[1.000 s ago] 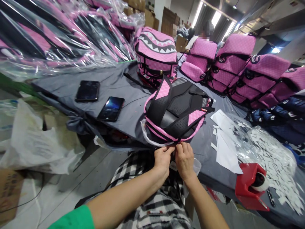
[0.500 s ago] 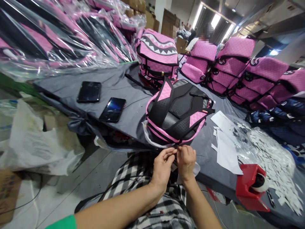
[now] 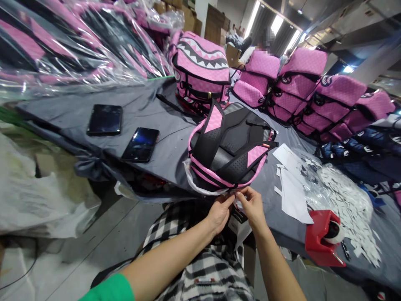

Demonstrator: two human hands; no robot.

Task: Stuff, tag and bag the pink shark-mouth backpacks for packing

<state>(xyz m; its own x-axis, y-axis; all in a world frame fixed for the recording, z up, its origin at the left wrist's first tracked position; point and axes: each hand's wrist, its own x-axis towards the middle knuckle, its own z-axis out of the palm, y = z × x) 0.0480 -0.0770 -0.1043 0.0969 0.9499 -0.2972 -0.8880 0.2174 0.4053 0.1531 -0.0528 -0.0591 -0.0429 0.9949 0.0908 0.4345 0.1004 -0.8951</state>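
Observation:
A pink and black backpack (image 3: 230,144) lies on the table with its straps and padded back facing up. My left hand (image 3: 221,212) and my right hand (image 3: 251,205) meet at its near edge, fingertips pinched together. What they pinch is too small and covered to make out. Just below the fingers hang black and white tags (image 3: 239,221), close to my right hand. A strip of whitish plastic wrap (image 3: 196,184) curves along the backpack's near left side and ends by my left hand.
Two dark phone-like devices (image 3: 141,144) lie to the left. Another pink backpack (image 3: 202,69) stands behind, beside stacked pink bags (image 3: 302,62). On the right are white paper sheets (image 3: 294,196), a red tape dispenser (image 3: 324,240) and many small white slips (image 3: 347,200). Plastic-wrapped bags (image 3: 78,46) fill the back left.
My right hand has turned and its fingers now point left toward my left fingertips. The tags show more clearly below. The view has shifted slightly.

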